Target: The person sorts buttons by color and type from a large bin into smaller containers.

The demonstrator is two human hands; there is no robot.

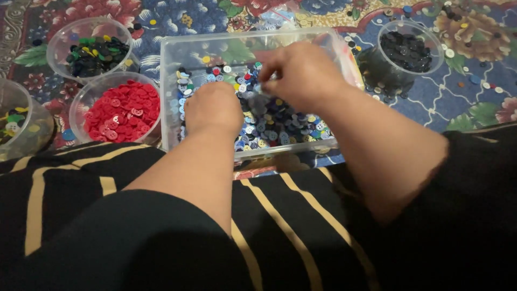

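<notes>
Mixed-colour buttons (pixel 274 121) in clear tub (pixel 177 56) being sorted. Right hand (pixel 301 75) pinched on one button; left hand (pixel 212 110) buried, grip unclear. Matching cup needed next.

Both hands, the left hand (pixel 214 109) and right hand (pixel 301 75), are inside the clear box (pixel 172 81), whose walls close them in. Left of the hands, the red-button bowl (pixel 123 108) and dark-button bowl (pixel 91 48) block passage. Right of them stands a black-button cup (pixel 406 54); between it and the box, carpet (pixel 458 102) stays open.
</notes>
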